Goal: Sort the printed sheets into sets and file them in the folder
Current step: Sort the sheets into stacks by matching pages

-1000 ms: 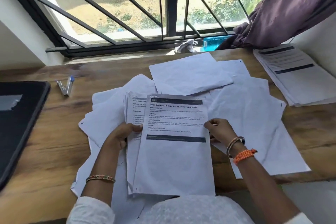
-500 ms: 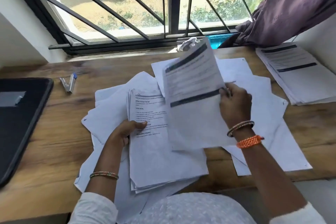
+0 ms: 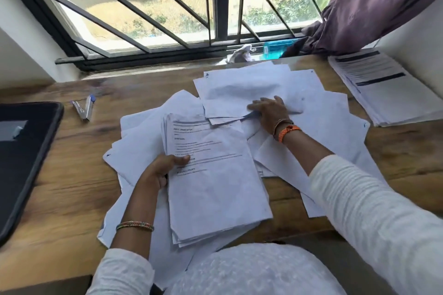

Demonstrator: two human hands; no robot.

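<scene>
Now the left hand point(image 3: 157, 172) grips a stack of printed sheets point(image 3: 215, 179), thumb on top. Further back, the right hand point(image 3: 269, 110) lies with fingers spread flat on face-down sheets point(image 3: 239, 88).

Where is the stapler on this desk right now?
In the head view, the stapler lies on the wooden desk toward the far left, between the black folder and the loose sheets, near the window sill.

Printed stack point(image 3: 215, 179) overlaps scattered face-down sheets point(image 3: 299, 93); black folder point(image 3: 21, 163) lies left.
</scene>
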